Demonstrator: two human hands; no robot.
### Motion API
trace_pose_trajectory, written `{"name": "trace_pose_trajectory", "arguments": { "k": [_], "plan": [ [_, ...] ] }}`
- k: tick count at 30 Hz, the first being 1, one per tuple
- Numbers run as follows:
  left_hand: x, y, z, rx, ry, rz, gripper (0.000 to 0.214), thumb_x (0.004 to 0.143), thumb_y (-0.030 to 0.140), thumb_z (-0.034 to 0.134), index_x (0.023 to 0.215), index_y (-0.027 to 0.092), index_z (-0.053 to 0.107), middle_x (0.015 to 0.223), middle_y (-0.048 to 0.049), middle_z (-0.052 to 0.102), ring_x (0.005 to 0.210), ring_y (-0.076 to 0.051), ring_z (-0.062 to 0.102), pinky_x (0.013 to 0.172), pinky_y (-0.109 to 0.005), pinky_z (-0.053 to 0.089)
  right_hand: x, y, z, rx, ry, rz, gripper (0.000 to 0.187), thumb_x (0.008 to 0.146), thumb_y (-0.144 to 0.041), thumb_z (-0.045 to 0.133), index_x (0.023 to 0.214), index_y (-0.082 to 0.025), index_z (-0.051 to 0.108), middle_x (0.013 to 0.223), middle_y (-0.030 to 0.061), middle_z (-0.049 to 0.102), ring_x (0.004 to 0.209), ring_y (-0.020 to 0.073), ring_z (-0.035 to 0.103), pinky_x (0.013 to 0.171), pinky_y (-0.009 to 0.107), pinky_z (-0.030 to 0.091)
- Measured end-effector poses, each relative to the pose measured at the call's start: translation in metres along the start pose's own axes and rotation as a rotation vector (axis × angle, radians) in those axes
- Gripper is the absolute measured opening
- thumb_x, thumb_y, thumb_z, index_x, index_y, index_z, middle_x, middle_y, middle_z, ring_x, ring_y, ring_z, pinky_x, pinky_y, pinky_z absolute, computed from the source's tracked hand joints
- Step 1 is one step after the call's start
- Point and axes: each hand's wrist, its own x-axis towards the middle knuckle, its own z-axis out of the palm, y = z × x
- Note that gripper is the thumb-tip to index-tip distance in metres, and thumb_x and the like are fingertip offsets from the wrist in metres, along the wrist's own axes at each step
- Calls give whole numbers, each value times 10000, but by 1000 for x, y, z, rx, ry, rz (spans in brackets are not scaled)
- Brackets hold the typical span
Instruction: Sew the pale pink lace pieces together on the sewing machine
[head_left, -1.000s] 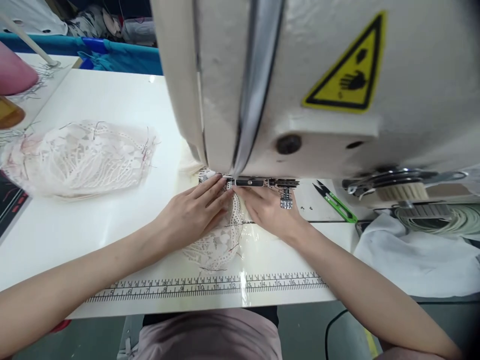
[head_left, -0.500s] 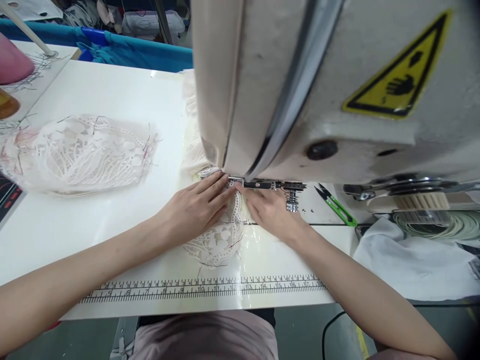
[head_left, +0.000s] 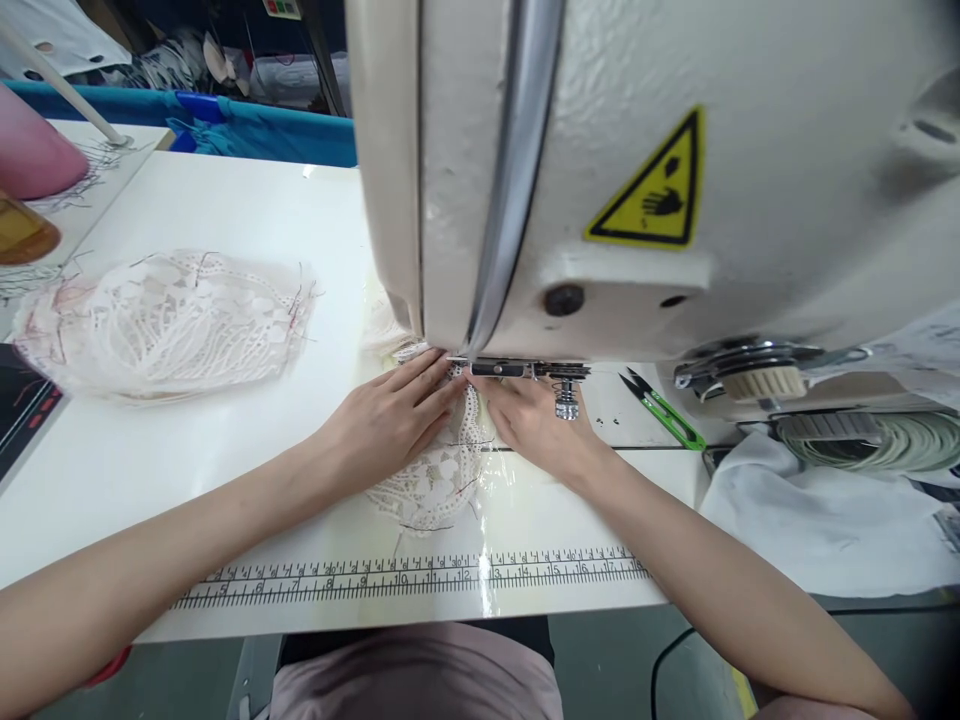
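A white lace piece (head_left: 431, 490) with loose dark threads lies under the sewing machine head (head_left: 480, 200). My left hand (head_left: 390, 415) rests flat on its left side, fingers stretched forward and close together, tips beside the presser foot area. On the lace's right edge, my right hand (head_left: 544, 420) has its fingers bent and drawn together, their tips at the fabric edge. Part of that hand is hidden behind the metal attachment with a thumbscrew (head_left: 566, 398). The needle point and the far part of the lace are hidden by the machine head.
Stacked lace pieces (head_left: 180, 325) lie on the left of the white table (head_left: 247, 210). Green thread snips (head_left: 664, 408) lie right of my right hand. A printed ruler (head_left: 405, 580) runs along the front edge. White cloth (head_left: 810, 520) and a pink thread cone (head_left: 37, 150) are at the sides.
The head view has shifted, so the machine head and its warning sign appear further left and lower. Both hands stay at nearly the same spot on the lace.
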Motion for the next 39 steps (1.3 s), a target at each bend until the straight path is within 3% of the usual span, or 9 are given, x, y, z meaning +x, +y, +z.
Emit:
{"name": "trace_pose_trajectory", "arguments": {
  "k": [9, 14, 17, 21, 24, 27, 32, 36, 39],
  "plan": [
    [2, 0, -2, 91, 60, 47, 385, 1007, 280, 431, 1307, 100, 591, 1297, -140, 639, 1252, -276, 575, 1024, -409, 518, 1, 1, -6, -160, -8, -95, 274, 935, -233, 488, 1142, -283, 660, 928, 49, 714, 856, 205, 630, 863, 375, 490],
    [4, 13, -28, 221, 256, 164, 152, 938, 242, 570, 969, 199, 712, 1011, -19, 757, 862, -173, 709, 647, -291, 551, 6, -8, -26, -203, 4, -230, 342, 872, -58, 419, 1030, -245, 658, 1005, -3, 722, 744, 143, 599, 765, 324, 460],
    [-2, 25, -46, 174, 197, 372, 171, 932, 275, 581, 815, 217, 692, 857, 11, 744, 684, -127, 654, 505, -275, 461, 8, -8, -31, -86, -46, -471, 359, 826, 27, 384, 869, -220, 642, 953, -43, 717, 808, 119, 599, 744, 288, 461],
    [-27, 34, -51, 204, 33, 601, 159, 931, 284, 577, 876, 200, 700, 1002, -46, 729, 909, -180, 664, 518, -282, 459, 10, 0, -26, 73, -93, -568, 362, 799, 53, 368, 803, -219, 608, 854, -48, 690, 832, 108, 579, 954, 317, 466],
    [-47, 37, -47, 281, 13, 540, 152, 906, 140, 577, 1003, 158, 692, 1151, -82, 707, 1026, -217, 658, 551, -286, 491, 9, 4, -23, 147, -95, -561, 323, 797, 27, 377, 811, -208, 598, 826, -29, 670, 837, 124, 573, 921, 343, 483],
    [-51, 36, -50, 182, 59, 331, 184, 904, 59, 548, 1048, 111, 650, 1139, -108, 712, 989, -209, 682, 577, -266, 523, 9, 5, -24, 220, -70, -567, 275, 781, -13, 400, 834, -200, 594, 819, -19, 667, 818, 135, 571, 910, 373, 484],
    [-27, 25, -70, -10, -9, -154, 204, 1006, 242, 432, 1069, 138, 596, 910, -51, 725, 590, -138, 646, 432, -244, 408, 8, 4, -24, 224, -38, -595, 138, 830, -131, 505, 916, -179, 601, 906, 13, 687, 884, 158, 602, 903, 385, 490],
    [-5, 12, -64, -101, -130, 25, 268, 970, 395, 509, 1034, 150, 597, 851, -40, 688, 653, -164, 638, 529, -268, 441, 8, 6, -23, 153, 13, -620, 89, 878, -132, 540, 880, -201, 595, 967, -10, 691, 912, 149, 614, 872, 358, 499],
    [1, 9, -44, -68, -95, 179, 152, 948, 272, 533, 990, 156, 623, 818, -37, 654, 707, -174, 617, 620, -292, 462, 8, 8, -24, 177, 57, -641, 72, 868, -138, 584, 887, -206, 596, 974, -17, 691, 915, 151, 614, 857, 352, 507]
  ]
}}
